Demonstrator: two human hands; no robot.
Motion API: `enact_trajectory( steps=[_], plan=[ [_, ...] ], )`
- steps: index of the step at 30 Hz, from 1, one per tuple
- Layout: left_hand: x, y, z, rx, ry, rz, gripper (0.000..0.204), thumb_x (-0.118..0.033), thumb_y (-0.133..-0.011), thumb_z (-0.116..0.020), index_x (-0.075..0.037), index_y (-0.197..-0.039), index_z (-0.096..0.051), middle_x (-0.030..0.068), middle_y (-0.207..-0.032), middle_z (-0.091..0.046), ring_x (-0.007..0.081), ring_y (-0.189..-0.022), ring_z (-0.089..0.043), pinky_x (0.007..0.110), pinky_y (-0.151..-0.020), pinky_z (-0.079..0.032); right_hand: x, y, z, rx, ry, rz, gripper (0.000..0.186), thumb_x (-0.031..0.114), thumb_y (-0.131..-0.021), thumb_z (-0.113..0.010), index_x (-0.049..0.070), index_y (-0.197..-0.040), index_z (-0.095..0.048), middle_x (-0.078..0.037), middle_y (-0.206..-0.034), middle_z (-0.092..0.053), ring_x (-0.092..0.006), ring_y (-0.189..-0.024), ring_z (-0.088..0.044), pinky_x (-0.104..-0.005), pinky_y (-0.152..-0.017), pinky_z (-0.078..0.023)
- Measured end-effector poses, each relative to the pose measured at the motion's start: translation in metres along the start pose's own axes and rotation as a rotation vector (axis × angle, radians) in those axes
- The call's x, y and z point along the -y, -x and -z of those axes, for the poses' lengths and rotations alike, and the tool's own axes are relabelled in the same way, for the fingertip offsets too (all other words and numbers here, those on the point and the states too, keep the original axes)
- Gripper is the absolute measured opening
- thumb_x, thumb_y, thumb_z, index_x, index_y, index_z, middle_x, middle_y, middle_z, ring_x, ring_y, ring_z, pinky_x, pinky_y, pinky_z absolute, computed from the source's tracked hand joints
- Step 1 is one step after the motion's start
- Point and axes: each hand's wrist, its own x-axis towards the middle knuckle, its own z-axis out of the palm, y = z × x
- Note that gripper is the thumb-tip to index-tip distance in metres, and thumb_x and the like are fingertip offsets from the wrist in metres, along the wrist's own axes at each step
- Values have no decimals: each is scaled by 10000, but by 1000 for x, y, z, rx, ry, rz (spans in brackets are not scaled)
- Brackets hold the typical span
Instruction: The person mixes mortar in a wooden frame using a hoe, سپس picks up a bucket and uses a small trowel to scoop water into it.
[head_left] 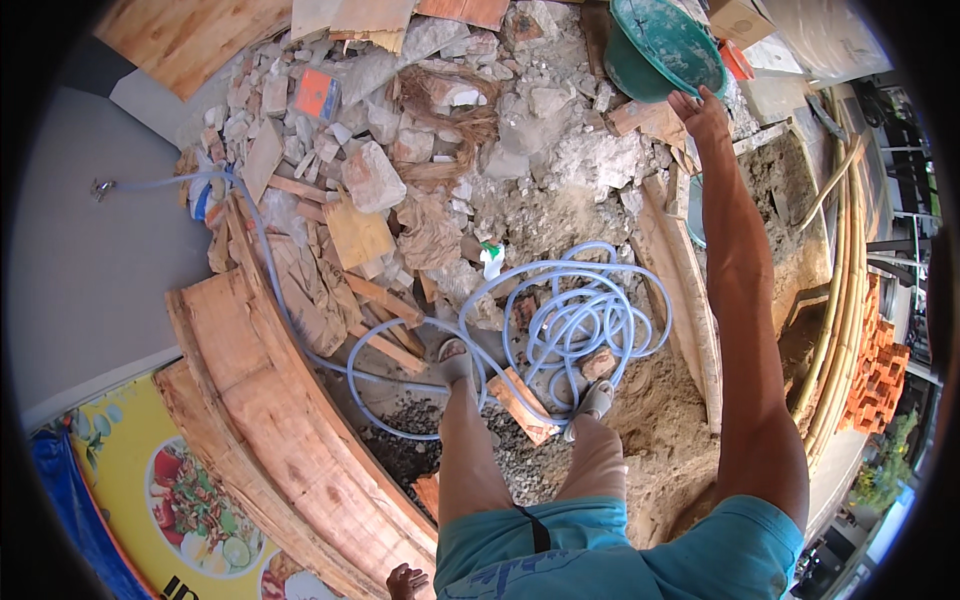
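Teal shirt is closest to cam, w/ R hand reaching far out front, fingers part-spread at near rim of green basin, which sits just beyond & slightly left of it; touching or just short, & any real grip, can't tell. L hand hangs way back by the body, well apart from basin, fingers loosely bent, can't tell if anything's in it. Step in hand is prob. reaching for/handling basin; next move likely calls for R fingers secure on rim, feet clear of coiled hose between R hand & body.
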Motion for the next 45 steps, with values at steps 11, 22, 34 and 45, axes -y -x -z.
enact_trajectory(
  steps=[11,22,34,45],
  plan=[
    [-47,13,-20,-112,-250,-30,411,-101,-852,-524,39,-1221,-410,277,-970,-587,394,-814,-648,469,-691,-567,-1,-27,1,-199,-185,156,195,93,-862,-601,-30,-1002,-544,-174,-942,-591,-277,-747,-603,-469,-667,-547],
    [-130,-10,-128,0,-407,-191,454,-166,-866,-525,21,-1266,-421,227,-1061,-585,350,-949,-620,439,-808,-527,21,201,133,-17,-20,138,162,75,-827,-532,8,-969,-572,-80,-989,-630,-222,-884,-585,-358,-875,-464],
    [-224,19,-340,310,-632,-540,513,-200,-877,-540,76,-1283,-391,242,-1145,-545,311,-1024,-589,398,-896,-486,-118,373,419,-771,57,-201,132,72,-793,-599,54,-917,-556,-72,-888,-598,-203,-725,-593,-358,-598,-529],
    [-166,4,-364,210,-1115,-797,430,-136,-865,-524,60,-1243,-468,205,-1136,-565,268,-1032,-571,361,-891,-455,-162,415,586,-1372,-160,-222,94,125,-835,-592,60,-800,-534,-44,-619,-437,-165,-517,-415,-355,-505,-466]
  ],
)
